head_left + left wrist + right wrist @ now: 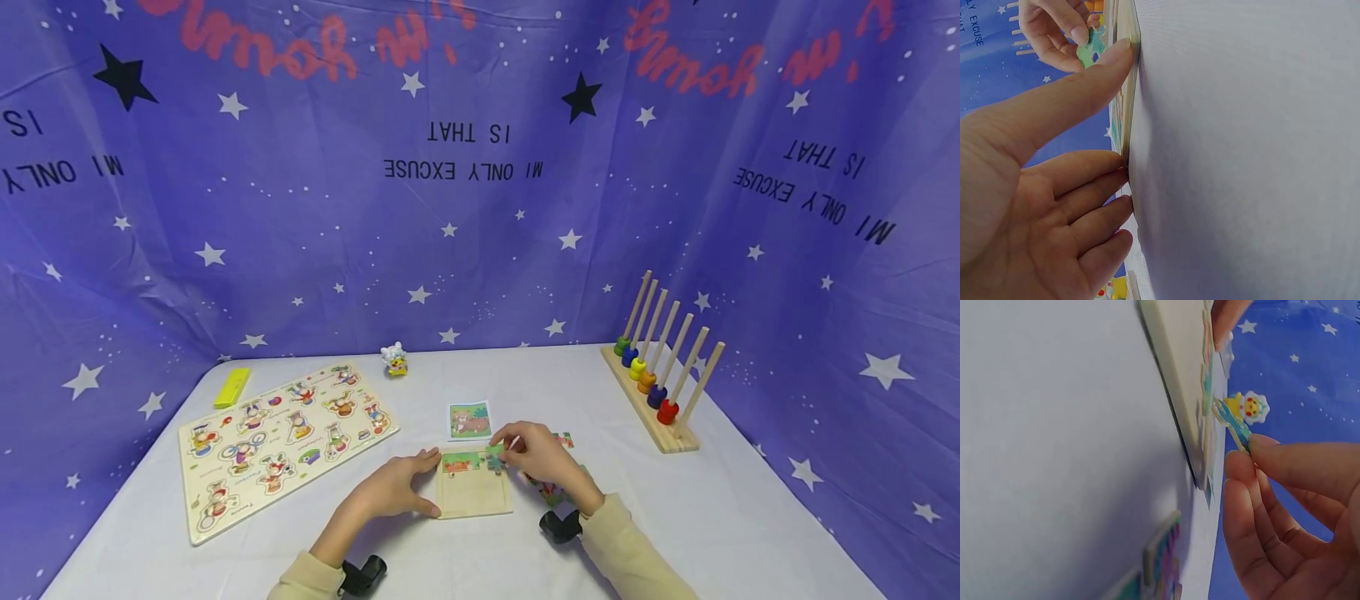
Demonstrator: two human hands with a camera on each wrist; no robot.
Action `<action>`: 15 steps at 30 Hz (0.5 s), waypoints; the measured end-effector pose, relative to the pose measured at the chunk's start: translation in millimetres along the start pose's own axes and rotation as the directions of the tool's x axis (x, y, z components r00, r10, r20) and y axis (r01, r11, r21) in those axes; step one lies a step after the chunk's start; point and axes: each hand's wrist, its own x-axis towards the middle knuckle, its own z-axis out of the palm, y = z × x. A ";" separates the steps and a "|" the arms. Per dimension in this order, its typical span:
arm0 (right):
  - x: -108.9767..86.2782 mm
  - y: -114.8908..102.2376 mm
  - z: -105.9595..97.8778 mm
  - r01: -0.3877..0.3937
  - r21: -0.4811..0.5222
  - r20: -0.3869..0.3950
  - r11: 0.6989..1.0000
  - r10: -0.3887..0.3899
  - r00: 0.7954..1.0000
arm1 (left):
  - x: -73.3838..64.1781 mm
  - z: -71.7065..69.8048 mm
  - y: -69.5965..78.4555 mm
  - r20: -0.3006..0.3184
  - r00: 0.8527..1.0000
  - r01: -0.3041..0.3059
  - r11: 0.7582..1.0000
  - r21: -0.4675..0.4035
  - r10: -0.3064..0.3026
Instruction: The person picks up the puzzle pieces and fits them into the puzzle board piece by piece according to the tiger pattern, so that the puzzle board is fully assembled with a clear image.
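My right hand point(546, 458) pinches a small green and blue jigsaw piece point(1235, 427) between thumb and fingertips, over the upper right part of a square wooden puzzle tray point(474, 500). Joined jigsaw pieces point(461, 462) with an orange and green print lie along the tray's top left. My left hand point(397, 486) is spread at the tray's left side, its thumb point(1104, 65) at the near corner and its fingertips touching the edge further up. Behind the tray lies a picture card point(469, 422) with a pink animal on green. Loose jigsaw pieces point(551, 493) lie partly hidden under the right forearm.
To the left lies a large wooden peg puzzle board point(285, 442), with a yellow box point(232, 387) behind it. A small white and yellow figurine point(394, 360) stands at the back. A wooden rack with upright pegs and coloured beads point(648, 400) stands on the right.
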 end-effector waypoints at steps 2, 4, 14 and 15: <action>0.6 -0.4 3.3 -0.004 -0.007 0.002 1.000 0.004 1.000 | -0.2 0.0 -0.2 0.001 1.000 0.001 1.000 -0.001 -0.001; 1.4 -0.9 6.3 -0.013 -0.013 0.004 1.000 0.013 1.000 | -0.5 0.2 -0.7 0.002 1.000 0.003 1.000 -0.002 -0.003; 8.0 -3.0 12.6 -0.035 -0.051 0.009 0.998 0.035 0.999 | -0.1 0.4 -1.0 0.001 1.000 -0.003 1.000 0.001 0.003; 8.3 -2.9 12.8 -0.039 -0.059 0.007 0.997 0.040 0.999 | 0.1 0.5 -0.9 0.002 1.000 -0.003 1.000 0.000 0.003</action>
